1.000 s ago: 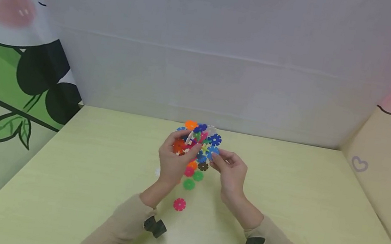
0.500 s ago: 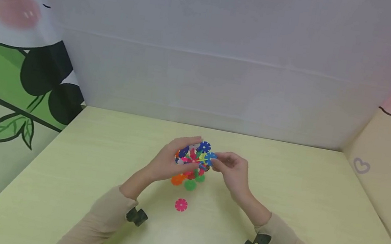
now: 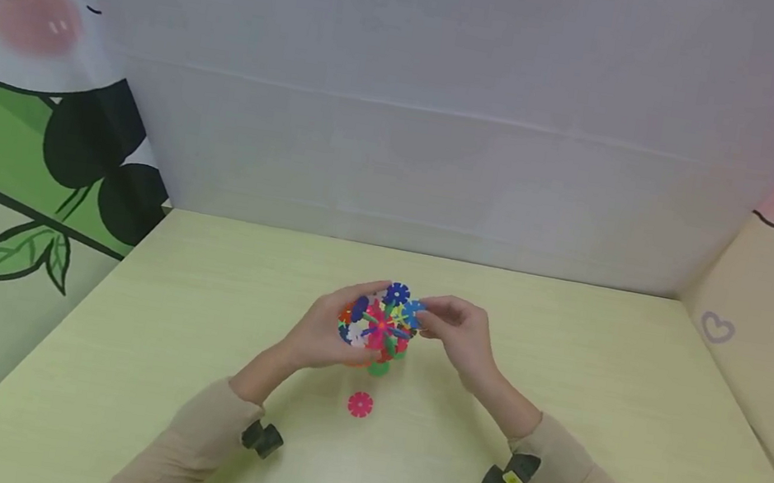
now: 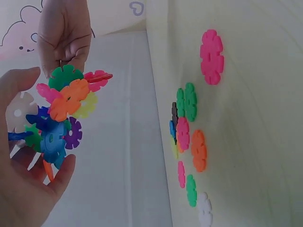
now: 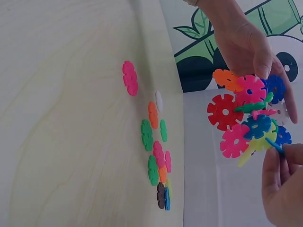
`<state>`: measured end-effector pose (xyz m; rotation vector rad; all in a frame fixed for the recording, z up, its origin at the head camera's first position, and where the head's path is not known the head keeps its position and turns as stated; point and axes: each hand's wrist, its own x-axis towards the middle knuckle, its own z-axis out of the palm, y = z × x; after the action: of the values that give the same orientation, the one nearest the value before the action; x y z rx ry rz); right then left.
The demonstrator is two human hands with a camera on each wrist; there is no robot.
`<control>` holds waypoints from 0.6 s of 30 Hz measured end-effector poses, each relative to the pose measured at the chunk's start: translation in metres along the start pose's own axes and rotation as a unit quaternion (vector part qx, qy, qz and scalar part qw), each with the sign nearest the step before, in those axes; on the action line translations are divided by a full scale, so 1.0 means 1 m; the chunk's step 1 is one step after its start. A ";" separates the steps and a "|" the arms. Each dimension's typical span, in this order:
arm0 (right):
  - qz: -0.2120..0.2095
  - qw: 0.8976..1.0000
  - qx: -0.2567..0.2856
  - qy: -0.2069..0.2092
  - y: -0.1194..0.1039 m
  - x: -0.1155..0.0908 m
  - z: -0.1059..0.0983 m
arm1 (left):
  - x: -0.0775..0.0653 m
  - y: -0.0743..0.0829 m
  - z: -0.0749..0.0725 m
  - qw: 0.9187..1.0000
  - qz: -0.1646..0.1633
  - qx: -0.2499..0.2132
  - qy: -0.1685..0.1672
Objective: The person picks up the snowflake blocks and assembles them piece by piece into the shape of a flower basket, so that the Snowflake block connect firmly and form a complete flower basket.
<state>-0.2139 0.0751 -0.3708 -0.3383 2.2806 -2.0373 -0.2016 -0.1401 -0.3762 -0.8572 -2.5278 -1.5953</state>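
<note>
1. Cupped in the head view, the left hand (image 3: 313,331) curls its fingers and thumb round a roundish, many-coloured cluster (image 3: 382,326) of slotted plastic discs, raised above the counter (image 3: 561,384). At the cluster's right edge, the right hand (image 3: 459,336) pinches a light blue disc (image 3: 412,312) with petal-like notches. One loose pink disc (image 3: 360,404) lies flat, nearer the person. Compared with a second ago, the cluster sits lower in the view and hides most of the loose discs; the pink disc has stayed put.

2. From the left wrist, smooth pieces interlock at crossed angles, an orange disc (image 4: 69,100) among the foremost. Right fingertips are hidden behind them. Scalloped loose discs lie along the counter, including a white disc (image 4: 205,210).

3. From the right wrist, the pinched blue disc shows edge-on against the cluster; whether it is slotted in, I cannot tell. The counter has pale, swirling wood grain, and a dark brown disc (image 5: 161,196) lies near its far edge.
</note>
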 end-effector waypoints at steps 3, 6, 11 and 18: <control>-0.002 1.000 0.001 -0.009 0.000 0.002 0.000 | -0.002 0.005 0.001 1.000 -0.011 -0.022 0.017; -0.004 1.000 0.005 -0.020 0.001 0.005 -0.001 | -0.006 0.017 -0.002 0.998 -0.031 -0.033 0.032; 0.010 0.999 -0.004 -0.041 0.014 0.021 -0.007 | -0.011 0.020 -0.014 0.995 -0.053 -0.028 0.079; 0.061 0.976 -0.180 -0.110 0.056 0.054 -0.022 | -0.017 -0.012 -0.031 0.987 -0.071 -0.050 0.134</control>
<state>-0.2779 0.0912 -0.4182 -0.4063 2.4500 -1.4456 -0.2004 -0.1779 -0.3765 -0.4403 -2.3834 -1.7546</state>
